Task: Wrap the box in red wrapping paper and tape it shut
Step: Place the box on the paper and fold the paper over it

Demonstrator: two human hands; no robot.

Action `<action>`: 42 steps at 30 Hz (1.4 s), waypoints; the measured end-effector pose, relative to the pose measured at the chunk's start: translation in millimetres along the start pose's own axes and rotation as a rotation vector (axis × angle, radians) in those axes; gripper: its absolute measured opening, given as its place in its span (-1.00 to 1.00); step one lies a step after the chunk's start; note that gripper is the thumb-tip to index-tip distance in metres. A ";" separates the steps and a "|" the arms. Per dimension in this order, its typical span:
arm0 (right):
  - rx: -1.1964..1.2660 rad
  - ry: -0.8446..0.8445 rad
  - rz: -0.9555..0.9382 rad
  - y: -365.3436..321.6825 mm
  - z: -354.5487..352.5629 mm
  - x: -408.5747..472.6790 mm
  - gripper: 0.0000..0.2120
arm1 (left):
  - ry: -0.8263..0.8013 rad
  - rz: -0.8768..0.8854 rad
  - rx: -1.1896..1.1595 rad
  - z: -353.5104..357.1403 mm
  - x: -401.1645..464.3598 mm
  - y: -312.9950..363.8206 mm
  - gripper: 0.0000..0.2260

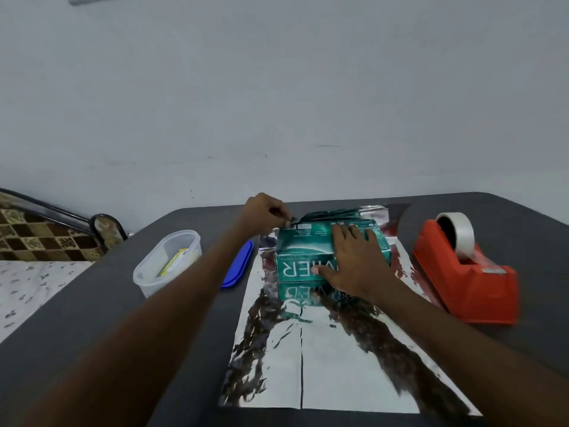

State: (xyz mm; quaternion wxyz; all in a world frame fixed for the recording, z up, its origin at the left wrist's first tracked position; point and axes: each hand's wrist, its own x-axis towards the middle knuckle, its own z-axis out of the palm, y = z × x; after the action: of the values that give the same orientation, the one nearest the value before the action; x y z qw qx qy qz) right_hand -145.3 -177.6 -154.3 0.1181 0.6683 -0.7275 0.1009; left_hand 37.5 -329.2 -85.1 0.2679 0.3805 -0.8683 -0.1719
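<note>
Now the teal box [308, 251] sits on the far part of the wrapping paper [323, 365], silver side up, spread on the dark table [123, 334]. Right hand [354, 260] lies flat on the box, fingers straight; left hand [264, 214] pinches the paper's far edge. A clear tub [166, 260] holds something yellow, its blue lid [238, 263] beside it. Red tape dispenser [465, 272] stands right.

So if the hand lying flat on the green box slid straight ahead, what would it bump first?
Probably the raised shiny wrapping paper behind the box; the right hand points there, though depth is hard to judge.
</note>
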 end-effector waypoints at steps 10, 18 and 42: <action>-0.007 0.036 -0.013 -3.0 -11.2 -6.4 -0.23 | -0.189 0.097 0.280 2.2 -32.0 28.5 -0.69; 0.045 0.142 -0.038 23.6 -34.6 -1.0 -0.17 | -0.270 0.146 0.451 9.7 -40.8 26.1 -0.41; 0.103 0.161 -0.096 26.1 -42.1 -53.5 -0.75 | 0.112 0.287 0.369 31.8 -100.7 33.6 -0.69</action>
State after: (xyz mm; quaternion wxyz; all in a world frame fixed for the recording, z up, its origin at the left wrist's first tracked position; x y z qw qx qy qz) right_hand -165.5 -111.7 -130.3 0.1465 0.6973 -0.6766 0.1858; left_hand 56.6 -228.5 -127.3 0.2631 0.3048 -0.9139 0.0510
